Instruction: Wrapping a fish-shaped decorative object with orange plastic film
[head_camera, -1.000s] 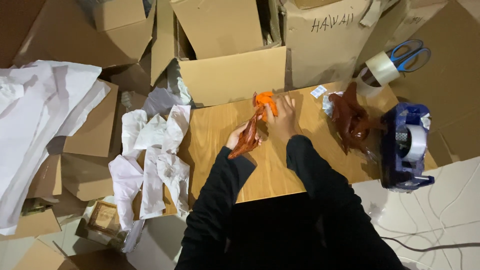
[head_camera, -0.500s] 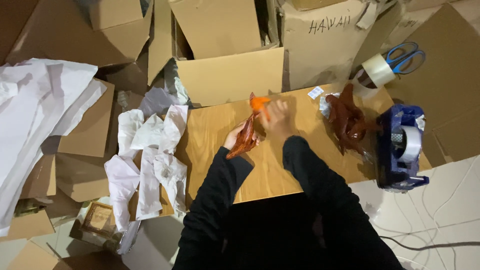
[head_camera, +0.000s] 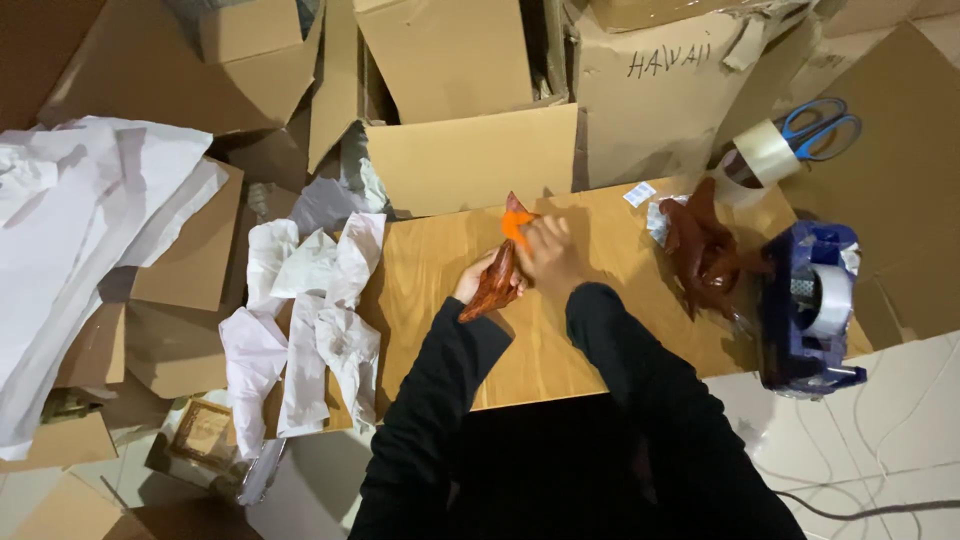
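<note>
Both my hands hold a small reddish-brown figure (head_camera: 494, 282) with an orange tip (head_camera: 514, 222) over the wooden board (head_camera: 600, 340). My left hand (head_camera: 470, 284) grips its lower brown part from the left. My right hand (head_camera: 549, 254) closes on its upper end, next to the orange tip. Black sleeves cover both my arms. A second, larger brown figure (head_camera: 703, 250) lies on the board to the right, apart from my hands.
Crumpled white paper sheets (head_camera: 310, 320) lie left of the board. A blue tape dispenser (head_camera: 808, 305) sits at the right edge; a tape roll (head_camera: 762, 152) and blue scissors (head_camera: 822, 120) lie behind it. Cardboard boxes (head_camera: 470, 160) crowd the back and left.
My hands and the small figure have stayed in nearly the same place; the figure's orange tip sits slightly lower and closer to my right hand. The view shifted a little.
</note>
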